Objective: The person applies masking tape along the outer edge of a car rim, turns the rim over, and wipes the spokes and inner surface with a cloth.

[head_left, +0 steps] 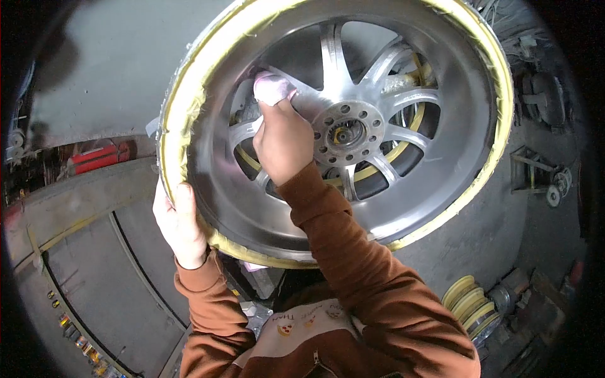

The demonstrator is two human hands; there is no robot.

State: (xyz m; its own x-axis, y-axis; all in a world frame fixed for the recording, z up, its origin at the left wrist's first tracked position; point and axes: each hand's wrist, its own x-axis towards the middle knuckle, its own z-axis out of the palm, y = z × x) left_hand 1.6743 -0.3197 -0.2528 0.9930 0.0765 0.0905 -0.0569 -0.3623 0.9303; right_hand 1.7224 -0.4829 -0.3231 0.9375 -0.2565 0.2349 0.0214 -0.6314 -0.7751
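Note:
A large silver wheel rim (409,205) fills the upper middle of the head view, its back side facing me and its edge covered with yellow masking tape. My right hand (283,135) reaches inside the rim, its fingers pinching a pinkish-white cloth (273,87) against a spoke left of the hub. At the lower left of the rim, my left hand (183,223) grips the taped edge, with the thumb on the near side and the other fingers partly hidden behind it.
Yellow rims (469,302) are stacked on the floor at the lower right. A metal stand (535,173) is at the right. A red object (97,157) lies at the left, above a grey panelled surface (94,264). Small items line the lower left.

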